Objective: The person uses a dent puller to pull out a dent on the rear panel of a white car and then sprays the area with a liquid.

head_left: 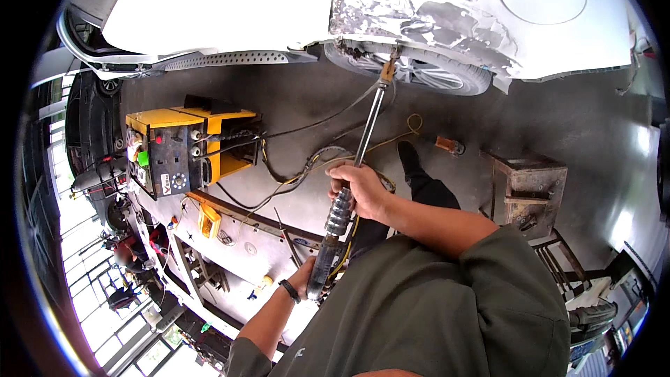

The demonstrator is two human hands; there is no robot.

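Gripping the long steel slide-hammer dent puller (356, 167) w/ both hands, we hold it slanted up toward the car. Our right hand (359, 188) is closed around the dark ribbed sliding weight (340, 213) about mid-shaft; our left hand (307, 276), black band on the wrist, is wrapped on the rear handle end, fingers mostly hidden behind the tool. The shaft runs up and slightly right to a brass-coloured tip (388, 68) that meets the sanded, grey-patched rear quarter panel of the white car (419, 14), right at the wheel-arch edge above the tyre and alloy wheel (433, 73).

A cable trails from the tool across the dark concrete floor (544, 119) to the yellow and black box-shaped welder unit (188, 150) on our left, approx level w/ the right hand. Just below it sits a white metal cart top (237, 237) w/ a small yellow tool (208, 220) on it. Our black shoe (410, 157) is planted beyond the right hand. A rusty metal stand (527, 192) is to our right, well apart from the puller, and a small orange object (450, 144) lies on the floor between them.
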